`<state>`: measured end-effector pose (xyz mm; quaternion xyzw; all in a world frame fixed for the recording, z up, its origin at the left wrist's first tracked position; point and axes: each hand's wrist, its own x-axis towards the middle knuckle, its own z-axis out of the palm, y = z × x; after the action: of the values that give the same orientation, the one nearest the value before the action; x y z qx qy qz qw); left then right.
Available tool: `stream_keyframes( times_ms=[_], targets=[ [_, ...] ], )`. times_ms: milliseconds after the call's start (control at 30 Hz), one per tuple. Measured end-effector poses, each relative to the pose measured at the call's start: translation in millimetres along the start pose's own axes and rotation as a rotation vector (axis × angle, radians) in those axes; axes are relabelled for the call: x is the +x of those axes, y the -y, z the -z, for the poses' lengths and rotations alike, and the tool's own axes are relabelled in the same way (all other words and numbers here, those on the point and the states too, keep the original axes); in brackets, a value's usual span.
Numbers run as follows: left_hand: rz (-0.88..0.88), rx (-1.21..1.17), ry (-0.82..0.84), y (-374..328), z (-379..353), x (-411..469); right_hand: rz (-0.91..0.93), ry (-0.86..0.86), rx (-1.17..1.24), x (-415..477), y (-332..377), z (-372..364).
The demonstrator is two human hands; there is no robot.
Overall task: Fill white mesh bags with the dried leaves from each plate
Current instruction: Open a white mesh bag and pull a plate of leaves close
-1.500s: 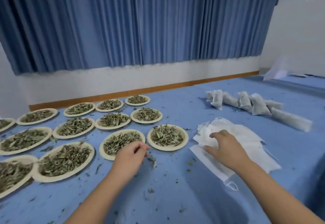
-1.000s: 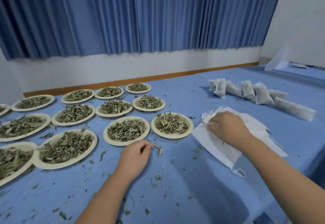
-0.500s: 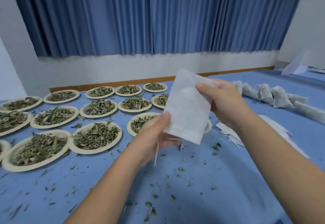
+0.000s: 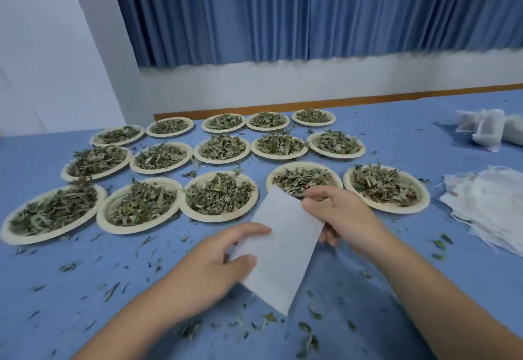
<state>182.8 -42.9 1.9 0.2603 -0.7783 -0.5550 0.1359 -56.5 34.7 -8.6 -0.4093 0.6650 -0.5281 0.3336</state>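
- Head view, the task's thing: flat white rectangular mesh bag (image 4: 278, 249) held tilted just above the blue table (image 4: 396, 289), in front of the near row of plates, upper corner overlapping a round cream paper plate (image 4: 304, 164) heaped with dried green leaves (image 4: 302, 178).
- Grip: left hand (image 4: 209, 269) with fingers (image 4: 254, 229) and thumb pinching the bag's left edge; right hand (image 4: 342, 218) with thumb on the upper right edge and fingers curled behind, gripping the same bag.
- Step in hand, by the look of it: finding and opening the bag's mouth.
- Best done by rubbing the two layers apart at the top edge, keeping one hand as anchor, then holding the mouth wide and low over that nearest plate to limit spilling.
- Around: many more cream plates of leaves in three rows behind; loose pile of empty white mesh bags (image 4: 486, 207) to the right; filled bags (image 4: 486, 130) farther back on the right; blue pleated curtain (image 4: 311, 11) beyond.
- In the way: leaf crumbs (image 4: 113, 291) scattered across the table under the hands; plates packed close together, so easy to knock a neighbour when lifting or tipping one.
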Motion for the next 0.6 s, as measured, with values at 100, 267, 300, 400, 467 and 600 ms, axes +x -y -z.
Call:
stream_keyframes(
  times_ms=[100, 267, 300, 400, 467, 600],
  targets=[
    [0.071, 0.164, 0.141, 16, 17, -12, 0.015, -0.153, -0.108, -1, -16, 4],
    [0.036, 0.33, 0.216, 24, 34, -17, -0.146, -0.349, -0.148, 9, -29, 21],
    [0.023, 0.348, 0.197, 26, 35, -18, -0.172, -0.358, -0.128, 11, -31, 20],
    [-0.048, 0.521, 0.1, 34, 36, -21, -0.21, -0.377, -0.05, 17, -33, 19],
    [-0.116, 0.689, 0.009, 36, 33, -23, -0.251, -0.382, -0.002, 22, -32, 18],
    [-0.248, 0.685, -0.124, 31, 32, -24, -0.332, -0.371, 0.087, 35, -23, 16]
  ],
)
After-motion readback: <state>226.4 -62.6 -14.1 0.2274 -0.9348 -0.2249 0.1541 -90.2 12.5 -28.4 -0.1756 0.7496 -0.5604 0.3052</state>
